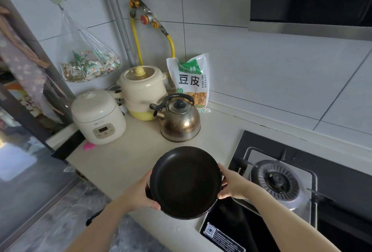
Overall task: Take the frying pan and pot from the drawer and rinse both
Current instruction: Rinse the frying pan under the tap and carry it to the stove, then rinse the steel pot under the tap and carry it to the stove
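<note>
A round black pot (186, 182) with a dark empty inside hangs over the front edge of the pale counter (128, 161), beside the stove. My left hand (141, 193) grips its left rim and my right hand (231, 185) grips its right rim, at small side handles that the hands mostly hide. A dark handle (93, 218) shows below my left forearm, past the counter edge; what it belongs to is hidden. No drawer is in view.
A steel kettle (181, 123), a white rice cooker (98, 117), a cream and yellow steamer pot (144, 92) and a food bag (191, 82) stand at the back of the counter. The gas stove (279, 179) lies to the right, with a range hood (310, 0) above.
</note>
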Motion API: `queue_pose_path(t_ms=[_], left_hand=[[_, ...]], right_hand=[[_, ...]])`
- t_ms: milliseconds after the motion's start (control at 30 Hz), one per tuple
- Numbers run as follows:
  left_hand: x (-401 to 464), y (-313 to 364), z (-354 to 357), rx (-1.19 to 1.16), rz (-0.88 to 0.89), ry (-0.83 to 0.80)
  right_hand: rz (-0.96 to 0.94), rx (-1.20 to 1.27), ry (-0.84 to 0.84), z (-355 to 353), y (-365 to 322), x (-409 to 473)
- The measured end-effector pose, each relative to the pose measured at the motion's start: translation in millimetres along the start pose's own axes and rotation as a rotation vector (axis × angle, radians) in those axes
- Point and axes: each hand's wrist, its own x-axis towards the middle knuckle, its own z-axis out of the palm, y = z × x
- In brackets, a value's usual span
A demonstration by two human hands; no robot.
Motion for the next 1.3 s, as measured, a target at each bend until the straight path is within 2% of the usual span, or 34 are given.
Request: queue_pose_path(t_ms=[133,233,300,367,467,533,600,733,867,1033,1300], left_hand=[[0,-3,-4,0.189,-0.079,0.032],[4,4,-4,0.33,-0.108,0.107],[2,27,-3,0.386,-0.071,0.259],[-2,57,-3,0.509,-0.006,0.488],[-10,119,-2,0.6,0.16,0.766],[-19,171,-1,0.56,0.243,0.872],[-28,222,4,0.52,0.327,0.909],[-43,310,38,0.443,0.504,0.808],[-67,382,101,0.387,0.652,0.672],[-130,452,201,0.255,0.849,0.553],[-280,524,382,0.195,1.103,0.342]], right_hand=[[0.021,-0.096,0.124,8,-4,-13],[0.037,-0.153,0.292,8,-5,-35],[0.065,-0.175,0.449,0,-2,-60],[0.117,-0.198,0.644,-17,6,-95],[0.254,-0.214,0.939,-47,25,-160],[0.376,-0.228,1.099,-63,40,-206],[0.498,-0.215,1.225,-74,56,-255],[0.702,-0.109,1.406,-75,85,-361],[0.885,-0.038,1.554,-47,117,-473],[1.098,0.01,1.697,10,146,-614],[1.37,0.022,1.845,134,192,-815]])
